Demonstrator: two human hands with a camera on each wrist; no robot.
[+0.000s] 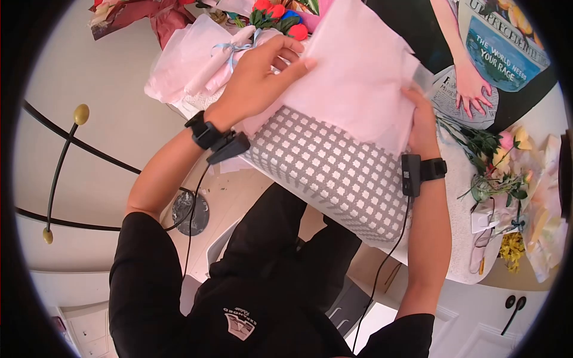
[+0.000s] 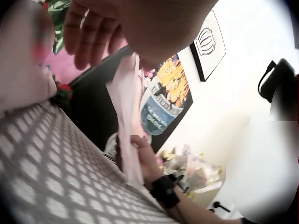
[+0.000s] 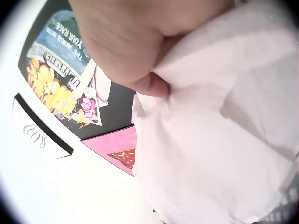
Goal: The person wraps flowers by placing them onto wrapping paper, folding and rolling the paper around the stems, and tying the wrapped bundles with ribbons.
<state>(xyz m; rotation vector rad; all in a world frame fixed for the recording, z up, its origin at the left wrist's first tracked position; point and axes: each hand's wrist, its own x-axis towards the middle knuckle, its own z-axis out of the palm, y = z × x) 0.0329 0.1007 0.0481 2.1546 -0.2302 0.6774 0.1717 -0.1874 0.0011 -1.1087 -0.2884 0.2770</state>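
A sheet of pale pink wrapping paper (image 1: 358, 71) stands raised over a grey cloth with white dots (image 1: 334, 173). My right hand (image 1: 422, 122) pinches the paper at its right edge; in the right wrist view the thumb (image 3: 156, 87) presses on the crinkled sheet. My left hand (image 1: 259, 77) is at the paper's left edge, its thumb tip overlapping the sheet. The left fingers (image 2: 91, 39) are apart and softly bent in the left wrist view, holding nothing. Left of the paper lies a pink-wrapped bundle (image 1: 197, 59) tied with a light blue ribbon (image 1: 234, 48).
Red flowers (image 1: 271, 11) and dark red wrapping (image 1: 164, 21) lie at the back. On the right are loose flowers (image 1: 507, 146) with green stems and a pair of glasses (image 1: 482, 243). A printed poster (image 1: 501, 53) stands behind. A black curved metal frame (image 1: 89, 140) is at left.
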